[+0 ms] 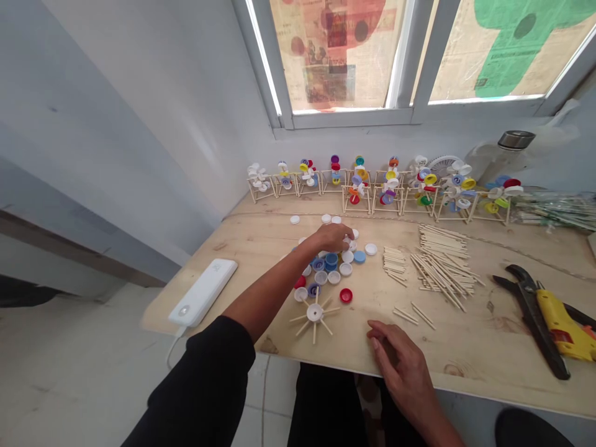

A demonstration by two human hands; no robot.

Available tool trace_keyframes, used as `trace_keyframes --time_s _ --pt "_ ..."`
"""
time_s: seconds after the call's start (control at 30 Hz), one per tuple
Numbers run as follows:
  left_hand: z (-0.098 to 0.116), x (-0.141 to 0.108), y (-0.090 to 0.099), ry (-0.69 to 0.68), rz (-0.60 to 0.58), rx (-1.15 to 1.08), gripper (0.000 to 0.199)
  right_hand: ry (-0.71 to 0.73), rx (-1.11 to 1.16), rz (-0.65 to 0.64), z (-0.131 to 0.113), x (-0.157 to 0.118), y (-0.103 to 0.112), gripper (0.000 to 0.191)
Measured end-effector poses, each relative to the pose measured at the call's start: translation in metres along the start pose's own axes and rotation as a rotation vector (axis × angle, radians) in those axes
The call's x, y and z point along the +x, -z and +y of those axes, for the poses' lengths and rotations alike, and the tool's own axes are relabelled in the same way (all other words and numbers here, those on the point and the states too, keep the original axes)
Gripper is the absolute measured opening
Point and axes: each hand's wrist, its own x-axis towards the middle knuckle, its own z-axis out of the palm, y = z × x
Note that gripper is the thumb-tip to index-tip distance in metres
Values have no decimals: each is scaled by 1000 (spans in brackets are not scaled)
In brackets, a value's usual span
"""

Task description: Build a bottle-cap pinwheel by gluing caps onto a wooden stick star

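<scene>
My left hand (331,238) reaches over a loose scatter of plastic bottle caps (321,277) in white, blue and red, its fingertips at a white cap (347,239). Whether that cap is held is hidden by the fingers. A short stack of blue caps (331,261) stands just below the hand. Nearer me lies a wheel of wooden sticks (315,312) spoked around a white cap hub. My right hand (395,354) rests empty on the table's front edge, fingers slightly apart, beside several loose sticks (413,315). Larger piles of wooden sticks (442,267) lie to its upper right.
A row of stick frames with coloured cap wheels (386,189) lines the back of the plywood table (475,347). Black pliers (531,316) and a yellow hot glue gun (561,326) lie at right. A white power bank (203,292) sits at the left edge.
</scene>
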Motion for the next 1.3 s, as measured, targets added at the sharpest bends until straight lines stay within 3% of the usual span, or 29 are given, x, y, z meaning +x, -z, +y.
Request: trace_keyframes --time_s 0.3,0.5,0.93,1.03,1.17,1.3 --pt "11 9 -3 29 47 70 36 0 -11 8 0 0 -1 26" --pt "23 13 -8 -2 10 78 34 9 -21 13 0 -1 -1 26" --pt "28 11 -7 27 55 49 33 37 -61 25 5 -1 -2 28" --pt "12 -4 10 66 116 29 37 37 -50 16 3 -1 -1 27" --pt "-36 -44 32 218 213 14 40 23 -30 12 0 -1 0 26" --pt "-78 -86 22 409 80 31 37 13 -31 14 0 -1 -1 27"
